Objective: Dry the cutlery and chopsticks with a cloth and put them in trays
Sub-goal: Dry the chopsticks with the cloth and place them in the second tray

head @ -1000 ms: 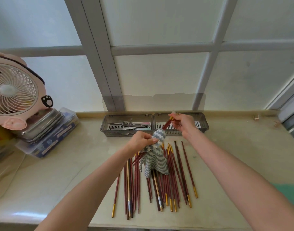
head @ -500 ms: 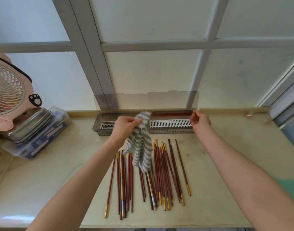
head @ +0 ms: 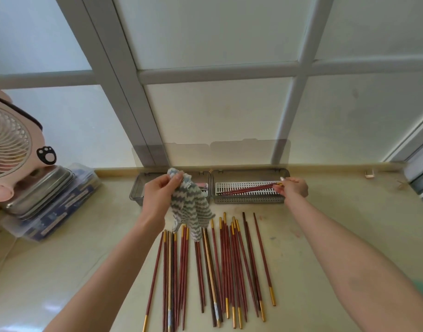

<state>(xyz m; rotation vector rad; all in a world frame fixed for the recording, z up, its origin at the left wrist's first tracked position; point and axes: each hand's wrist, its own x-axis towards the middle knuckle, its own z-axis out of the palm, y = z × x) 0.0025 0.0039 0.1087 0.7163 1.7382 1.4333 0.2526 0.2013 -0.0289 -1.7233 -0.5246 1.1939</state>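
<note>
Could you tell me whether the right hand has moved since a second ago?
Yes. The right hand has gone rightward, from the right tray's left half to its right end, where it holds chopsticks lying in it.

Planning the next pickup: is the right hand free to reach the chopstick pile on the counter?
Probably not yet: the right hand pinches chopsticks in the right tray. Once it lets go, nothing blocks the pile; the left hand holds the cloth.

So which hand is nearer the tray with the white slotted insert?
Right. The right hand is at the right end of that tray, fingers pinching the chopsticks lying in it; the left hand holds the cloth over the other tray, to its left.
</note>
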